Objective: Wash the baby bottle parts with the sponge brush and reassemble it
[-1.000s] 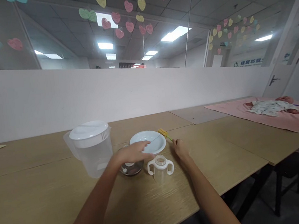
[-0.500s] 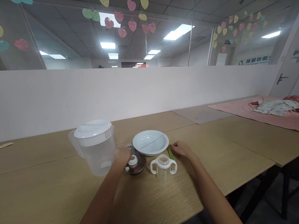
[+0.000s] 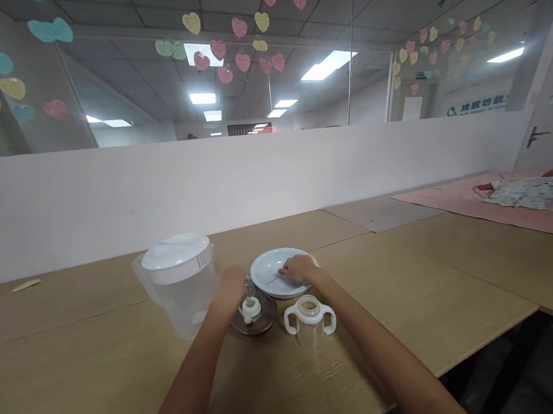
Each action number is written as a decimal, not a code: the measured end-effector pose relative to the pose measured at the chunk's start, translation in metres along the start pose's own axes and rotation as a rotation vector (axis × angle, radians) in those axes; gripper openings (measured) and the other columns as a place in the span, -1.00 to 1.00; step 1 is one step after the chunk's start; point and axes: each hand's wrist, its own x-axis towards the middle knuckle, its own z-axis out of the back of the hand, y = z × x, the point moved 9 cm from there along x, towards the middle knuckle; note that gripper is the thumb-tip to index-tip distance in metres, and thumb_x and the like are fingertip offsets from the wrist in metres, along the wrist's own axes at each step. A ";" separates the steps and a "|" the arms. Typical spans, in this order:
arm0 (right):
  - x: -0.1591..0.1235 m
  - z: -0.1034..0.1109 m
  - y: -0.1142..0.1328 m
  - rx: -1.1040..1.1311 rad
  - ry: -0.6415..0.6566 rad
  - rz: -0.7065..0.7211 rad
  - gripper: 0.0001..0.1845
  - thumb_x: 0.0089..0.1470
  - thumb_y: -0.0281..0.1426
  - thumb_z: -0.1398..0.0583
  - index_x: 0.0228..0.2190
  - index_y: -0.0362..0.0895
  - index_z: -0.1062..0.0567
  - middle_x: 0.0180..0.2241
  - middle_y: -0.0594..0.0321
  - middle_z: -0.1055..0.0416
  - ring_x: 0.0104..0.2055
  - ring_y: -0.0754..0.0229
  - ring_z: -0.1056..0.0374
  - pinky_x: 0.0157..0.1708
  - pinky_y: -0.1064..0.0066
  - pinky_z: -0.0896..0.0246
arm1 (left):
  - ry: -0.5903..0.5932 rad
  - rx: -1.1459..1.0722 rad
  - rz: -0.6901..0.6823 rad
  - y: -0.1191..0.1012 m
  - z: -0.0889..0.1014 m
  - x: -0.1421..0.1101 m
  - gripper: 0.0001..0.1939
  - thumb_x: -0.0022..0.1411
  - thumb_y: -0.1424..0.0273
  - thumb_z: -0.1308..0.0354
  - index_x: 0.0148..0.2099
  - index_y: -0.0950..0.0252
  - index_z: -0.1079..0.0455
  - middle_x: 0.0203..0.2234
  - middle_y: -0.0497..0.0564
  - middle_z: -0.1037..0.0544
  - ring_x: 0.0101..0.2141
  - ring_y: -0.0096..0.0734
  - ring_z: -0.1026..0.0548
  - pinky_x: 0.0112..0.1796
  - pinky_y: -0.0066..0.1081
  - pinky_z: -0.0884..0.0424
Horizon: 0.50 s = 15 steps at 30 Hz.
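A white bowl [image 3: 262, 267] stands on the table, with a thin stick [image 3: 272, 280] lying slantwise in it. Over the bowl, my right hand [image 3: 300, 268] has its fingers pinched together at the stick. My left hand [image 3: 233, 285] is smeared by motion beside the dark round dish [image 3: 257, 329]; its fingers cannot be made out. A white ring-shaped bottle part [image 3: 251, 309] and other small clear and white parts sit in that dish. Nearer to me, a clear cup [image 3: 310, 330] with two white handles stands upright and uncapped.
A translucent pitcher [image 3: 182, 299] with a white lid stands left of my left hand. At the far right, a baby-like figure [image 3: 531, 192] in patterned clothing lies on a pink cloth [image 3: 468, 210]. A white wall [image 3: 154, 195] runs behind the table [image 3: 102, 389].
My right hand has moved left from the green strip beside the bowl to over the bowl. My left hand has shifted slightly and is blurred. The camera view has moved a little.
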 end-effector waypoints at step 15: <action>-0.028 0.040 -0.068 1.204 -0.457 -0.043 -0.66 -0.10 -0.28 -0.21 -0.23 -0.15 -0.40 -0.35 0.20 -0.52 -0.48 0.33 -0.37 -0.49 0.51 -0.30 | -0.177 -1.044 -0.304 -0.044 0.037 0.010 -0.82 0.03 0.38 -0.07 -0.31 0.35 -0.40 -0.33 0.09 -0.56 -0.30 -0.29 -0.51 -0.50 -0.49 -0.39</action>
